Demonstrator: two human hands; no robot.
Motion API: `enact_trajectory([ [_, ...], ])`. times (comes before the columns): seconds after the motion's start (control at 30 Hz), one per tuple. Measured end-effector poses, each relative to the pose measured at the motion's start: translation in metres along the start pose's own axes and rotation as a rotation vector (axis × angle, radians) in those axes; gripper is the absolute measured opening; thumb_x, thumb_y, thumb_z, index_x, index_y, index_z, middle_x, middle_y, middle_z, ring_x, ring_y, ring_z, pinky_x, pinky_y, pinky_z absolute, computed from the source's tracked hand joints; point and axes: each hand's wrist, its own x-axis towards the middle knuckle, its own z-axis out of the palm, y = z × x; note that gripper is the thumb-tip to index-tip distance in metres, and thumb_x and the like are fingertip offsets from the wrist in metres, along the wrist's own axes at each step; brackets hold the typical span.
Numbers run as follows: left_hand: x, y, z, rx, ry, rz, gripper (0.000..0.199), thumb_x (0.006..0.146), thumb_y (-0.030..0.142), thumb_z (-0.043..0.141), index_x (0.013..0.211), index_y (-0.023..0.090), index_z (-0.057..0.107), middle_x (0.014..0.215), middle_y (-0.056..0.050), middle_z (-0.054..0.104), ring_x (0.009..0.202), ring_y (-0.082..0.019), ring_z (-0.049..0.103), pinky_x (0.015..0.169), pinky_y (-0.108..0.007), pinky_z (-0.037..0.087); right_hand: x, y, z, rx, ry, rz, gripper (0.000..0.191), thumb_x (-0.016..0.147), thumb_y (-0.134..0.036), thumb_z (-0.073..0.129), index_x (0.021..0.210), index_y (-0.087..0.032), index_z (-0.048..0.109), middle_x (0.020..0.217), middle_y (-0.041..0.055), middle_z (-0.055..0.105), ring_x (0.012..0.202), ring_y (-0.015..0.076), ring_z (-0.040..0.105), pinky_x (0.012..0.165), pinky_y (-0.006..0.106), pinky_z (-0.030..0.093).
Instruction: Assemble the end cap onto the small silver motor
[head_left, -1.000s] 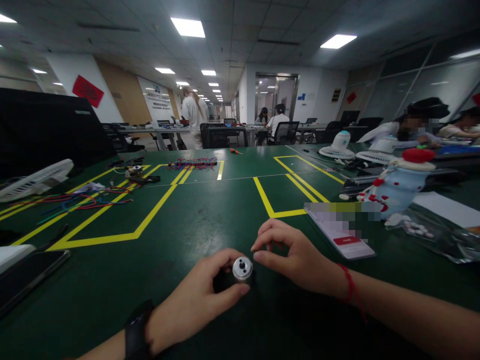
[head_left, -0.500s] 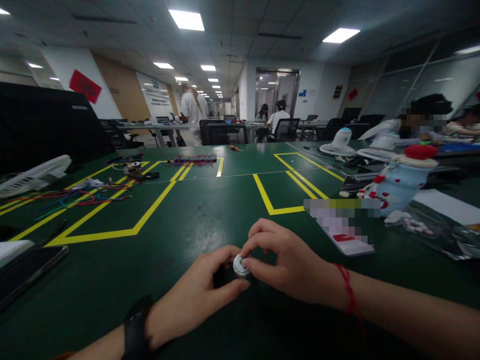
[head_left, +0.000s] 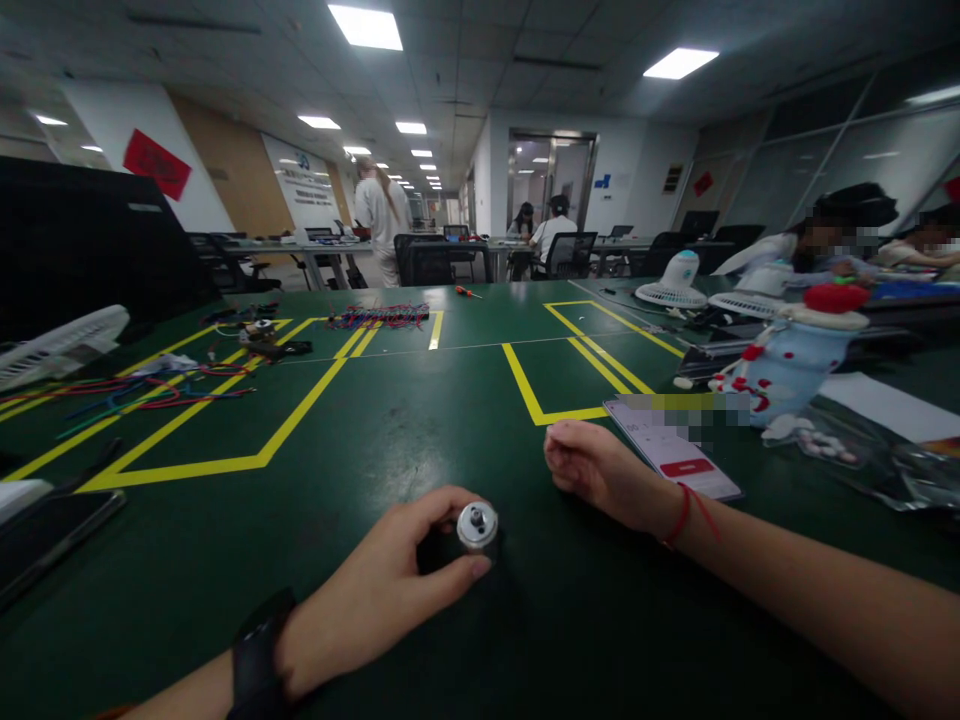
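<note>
A small silver cylindrical motor (head_left: 478, 524) stands upright on the green table, its round end with a dark centre shaft and small holes facing up. My left hand (head_left: 420, 560) holds it, thumb on the near side and fingers around the far side. To the right and farther out, my right hand (head_left: 592, 465) is apart from the motor. Its fingers are curled together, and whether anything small is between them is hidden. A phone (head_left: 686, 462) with a lit screen lies just beyond the right wrist.
Coloured wires (head_left: 165, 390) and a small mechanical part (head_left: 262, 338) lie left. A wire bundle (head_left: 382, 316) and a screwdriver (head_left: 469, 292) are farther back. A dark phone (head_left: 67, 540) lies near left; a blue tumbler (head_left: 795, 360) and white fans (head_left: 671, 285) stand right. People sit and stand beyond.
My right hand has left the top of the motor and moved right and away, toward the phone, uncovering the shaft. My left hand keeps its hold on the motor.
</note>
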Motion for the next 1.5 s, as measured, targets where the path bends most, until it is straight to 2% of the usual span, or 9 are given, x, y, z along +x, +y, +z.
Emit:
enact_trajectory([
  [0.13, 0.001, 0.000, 0.000, 0.003, 0.001, 0.016, 0.025, 0.086, 0.020, 0.061, 0.109, 0.026, 0.057, 0.105, 0.001, 0.065, 0.097, -0.019, 0.060, 0.085, -0.029, 0.046, -0.002, -0.001, 0.006, -0.054, -0.007, 0.001, 0.020, 0.080, -0.032, 0.062, 0.071, -0.015, 0.054, 0.061, -0.0047, 0.045, 0.048, 0.0054, 0.033, 0.046, 0.022, 0.022],
  [0.47, 0.001, -0.001, 0.001, 0.016, 0.010, 0.027, 0.023, 0.085, 0.021, 0.061, 0.108, 0.025, 0.057, 0.101, 0.001, 0.066, 0.092, -0.020, 0.060, 0.081, -0.029, 0.047, -0.010, 0.005, 0.028, -0.643, -0.119, -0.113, 0.019, 0.082, -0.033, 0.061, 0.083, -0.013, 0.063, 0.066, -0.0017, 0.053, 0.058, 0.0089, 0.044, 0.052, 0.022, 0.033],
  [0.6, 0.002, -0.002, 0.001, 0.041, 0.016, 0.028, 0.019, 0.085, 0.024, 0.062, 0.104, 0.024, 0.058, 0.097, 0.001, 0.065, 0.091, -0.020, 0.059, 0.081, -0.030, 0.046, -0.014, 0.003, 0.042, -0.695, -0.071, -0.274, 0.028, 0.079, -0.036, 0.065, 0.101, -0.019, 0.064, 0.088, 0.0010, 0.055, 0.066, 0.0090, 0.047, 0.057, 0.022, 0.038],
  [0.73, 0.002, -0.004, 0.002, 0.063, 0.029, 0.028, 0.019, 0.085, 0.027, 0.062, 0.104, 0.024, 0.058, 0.092, 0.001, 0.064, 0.093, -0.021, 0.058, 0.082, -0.031, 0.046, -0.017, 0.001, 0.057, -0.751, -0.087, -0.412, 0.017, 0.078, -0.034, 0.068, 0.089, -0.020, 0.067, 0.098, 0.0017, 0.051, 0.070, 0.0086, 0.047, 0.061, 0.022, 0.040],
  [0.87, 0.003, -0.003, 0.001, 0.051, 0.020, 0.028, 0.018, 0.085, 0.024, 0.062, 0.103, 0.023, 0.058, 0.095, 0.001, 0.064, 0.091, -0.021, 0.059, 0.081, -0.030, 0.046, -0.017, -0.006, 0.045, -0.734, -0.056, -0.447, 0.016, 0.082, -0.034, 0.064, 0.089, -0.019, 0.066, 0.091, 0.0019, 0.053, 0.072, 0.0106, 0.049, 0.063, 0.023, 0.041],
  [1.03, 0.002, -0.001, -0.001, -0.012, -0.012, 0.030, 0.022, 0.086, 0.019, 0.061, 0.107, 0.025, 0.057, 0.100, 0.003, 0.065, 0.091, -0.018, 0.060, 0.080, -0.027, 0.046, -0.020, -0.007, 0.018, -0.973, -0.320, -0.413, 0.013, 0.077, -0.028, 0.069, 0.088, -0.021, 0.071, 0.099, 0.0033, 0.054, 0.090, 0.0159, 0.054, 0.083, 0.031, 0.043],
  [1.2, 0.001, -0.003, -0.001, -0.025, -0.003, 0.021, 0.028, 0.085, 0.019, 0.062, 0.112, 0.025, 0.056, 0.103, 0.003, 0.065, 0.095, -0.018, 0.060, 0.083, -0.027, 0.045, -0.024, -0.002, 0.015, -1.091, -0.349, -0.425, 0.015, 0.076, -0.025, 0.070, 0.090, -0.024, 0.073, 0.102, 0.0043, 0.053, 0.095, 0.0186, 0.052, 0.087, 0.036, 0.041],
  [1.37, 0.001, -0.003, -0.001, -0.015, -0.004, 0.009, 0.026, 0.086, 0.022, 0.062, 0.111, 0.025, 0.057, 0.104, 0.002, 0.065, 0.096, -0.019, 0.060, 0.083, -0.028, 0.046, -0.021, -0.002, 0.011, -0.843, -0.299, -0.348, 0.022, 0.074, -0.028, 0.071, 0.095, -0.022, 0.071, 0.103, 0.0042, 0.053, 0.089, 0.0163, 0.052, 0.081, 0.032, 0.042],
  [1.5, 0.000, -0.002, -0.002, -0.006, -0.007, 0.002, 0.025, 0.087, 0.023, 0.061, 0.112, 0.025, 0.057, 0.108, 0.001, 0.065, 0.098, -0.020, 0.059, 0.086, -0.030, 0.045, -0.007, 0.000, -0.007, -0.195, -0.025, -0.135, 0.020, 0.080, -0.030, 0.065, 0.095, -0.017, 0.068, 0.093, 0.0038, 0.057, 0.074, 0.0120, 0.051, 0.067, 0.026, 0.040],
])
